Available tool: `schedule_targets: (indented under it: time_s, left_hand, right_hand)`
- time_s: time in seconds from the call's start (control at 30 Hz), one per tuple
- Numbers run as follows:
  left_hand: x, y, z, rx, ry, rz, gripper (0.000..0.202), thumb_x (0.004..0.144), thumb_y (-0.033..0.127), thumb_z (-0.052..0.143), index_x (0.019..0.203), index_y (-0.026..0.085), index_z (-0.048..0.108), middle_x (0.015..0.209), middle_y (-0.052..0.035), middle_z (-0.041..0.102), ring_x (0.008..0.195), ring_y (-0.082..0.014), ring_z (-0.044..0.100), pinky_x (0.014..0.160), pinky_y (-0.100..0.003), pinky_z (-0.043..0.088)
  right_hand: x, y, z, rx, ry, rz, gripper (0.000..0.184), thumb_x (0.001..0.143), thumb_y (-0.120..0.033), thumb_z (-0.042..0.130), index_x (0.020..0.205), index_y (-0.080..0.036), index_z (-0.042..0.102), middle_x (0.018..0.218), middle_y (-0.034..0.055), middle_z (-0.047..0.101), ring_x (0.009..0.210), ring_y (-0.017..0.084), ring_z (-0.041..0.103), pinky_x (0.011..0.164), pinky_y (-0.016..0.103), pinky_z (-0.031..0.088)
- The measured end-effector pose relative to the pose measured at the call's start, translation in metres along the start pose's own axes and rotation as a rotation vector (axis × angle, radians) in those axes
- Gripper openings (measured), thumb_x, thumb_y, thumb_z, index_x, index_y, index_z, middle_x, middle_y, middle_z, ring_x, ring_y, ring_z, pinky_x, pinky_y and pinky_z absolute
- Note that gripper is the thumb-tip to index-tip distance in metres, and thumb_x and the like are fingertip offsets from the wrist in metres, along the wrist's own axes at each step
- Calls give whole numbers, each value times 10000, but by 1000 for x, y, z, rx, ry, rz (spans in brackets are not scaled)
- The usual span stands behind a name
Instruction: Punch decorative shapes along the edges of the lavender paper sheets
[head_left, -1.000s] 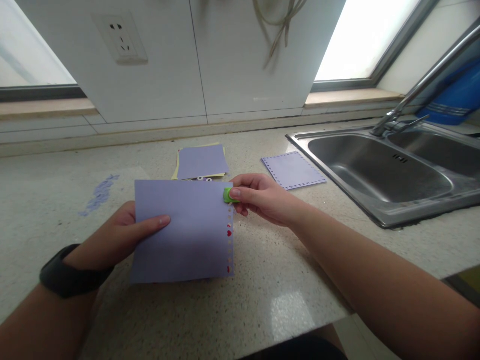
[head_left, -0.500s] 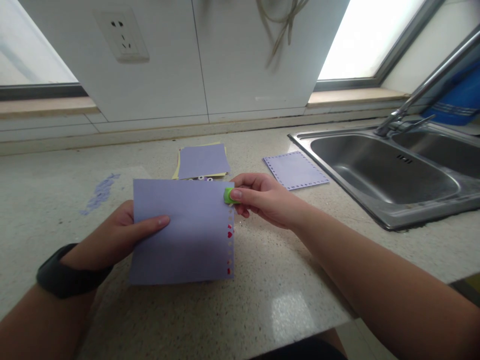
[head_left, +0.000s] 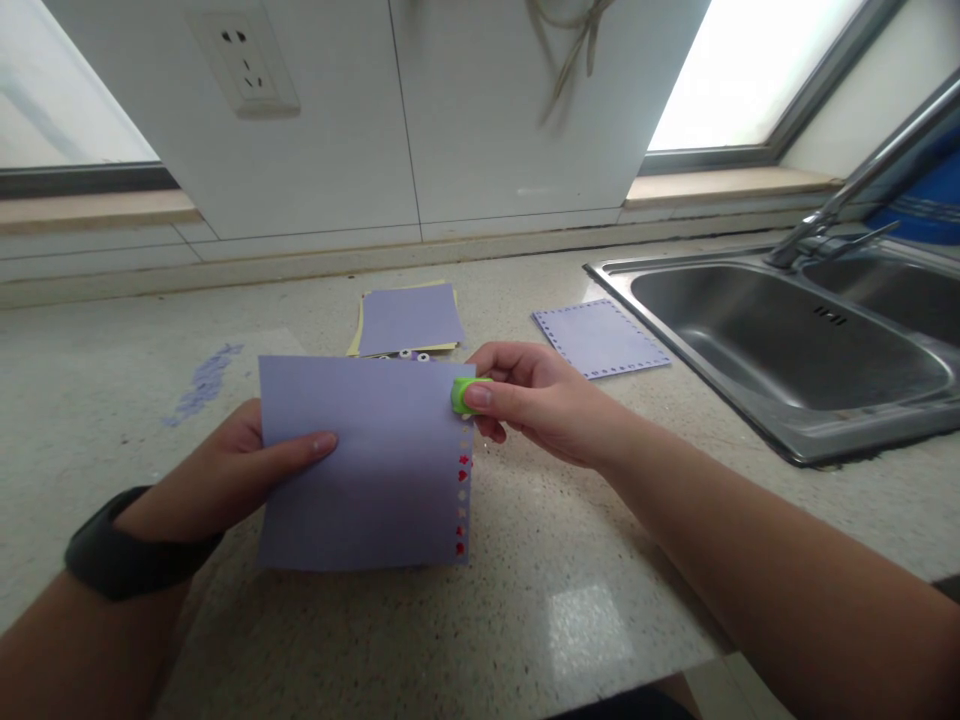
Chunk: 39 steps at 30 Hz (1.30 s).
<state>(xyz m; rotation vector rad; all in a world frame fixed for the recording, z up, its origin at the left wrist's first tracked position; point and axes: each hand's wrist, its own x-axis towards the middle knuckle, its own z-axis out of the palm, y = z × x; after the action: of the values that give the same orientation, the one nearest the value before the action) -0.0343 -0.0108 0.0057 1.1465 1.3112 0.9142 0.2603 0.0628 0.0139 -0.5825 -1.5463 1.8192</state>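
Observation:
My left hand (head_left: 259,450) grips a purple sheet of paper (head_left: 360,470) by its left edge, thumb on top and fingers behind. A column of small punched shapes, hearts and stars among them, runs up the sheet's right edge; some show red through them. My right hand (head_left: 532,400) pinches a small green craft punch (head_left: 469,396) between thumb and fingers. The punch sits on the sheet's right edge near the top corner, above the punched shapes. Part of it is hidden by my thumb.
Behind the sheet lies a stack of purple and yellow paper (head_left: 412,318), with partly covered googly-eyed items (head_left: 412,356) before it. Purple sheets with punched borders (head_left: 600,338) lie beside the steel sink (head_left: 787,340). Purple paper scraps (head_left: 204,385) are scattered at left.
The view has shifted slightly. My right hand holds the punch at nearly the same spot on the sheet's edge, and my left hand keeps its hold.

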Motion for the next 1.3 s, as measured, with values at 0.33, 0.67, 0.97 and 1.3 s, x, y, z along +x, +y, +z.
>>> schedule_targets:
  time_s: [0.33, 0.67, 0.97, 1.3]
  left_hand:
    - [4, -4, -6, -15, -59, 21, 449, 854, 318, 771, 1290, 265, 679, 1155, -69, 788, 916, -233, 766, 738, -266, 618]
    - [5, -5, -9, 86, -95, 54, 460, 898, 342, 718, 1348, 293, 637, 1251, -48, 755, 1126, -302, 706, 760, -282, 621]
    - [3, -3, -7, 91, -72, 30, 428, 844, 384, 767, 1266, 376, 697, 1140, -13, 794, 1075, -306, 729, 728, -276, 637]
    - [4, -1, -6, 104, -53, 8, 457, 832, 398, 775, 1279, 348, 693, 1106, -35, 801, 1027, -312, 741, 760, -341, 653]
  right_hand:
    - [0, 0, 0, 29, -2, 7, 235, 803, -308, 820, 828, -161, 639, 706, -9, 671, 576, 85, 566, 526, 204, 438]
    - [1, 4, -1, 65, 1, 9, 240, 795, -296, 830, 799, -155, 635, 681, -12, 678, 540, 73, 561, 491, 186, 423]
    - [1, 6, 0, 63, 12, 6, 269, 791, -292, 837, 778, -153, 607, 658, -21, 666, 521, 66, 556, 478, 177, 419]
    - [3, 7, 0, 53, 31, 10, 298, 771, -303, 852, 759, -157, 592, 619, -32, 643, 503, 67, 540, 464, 178, 403]
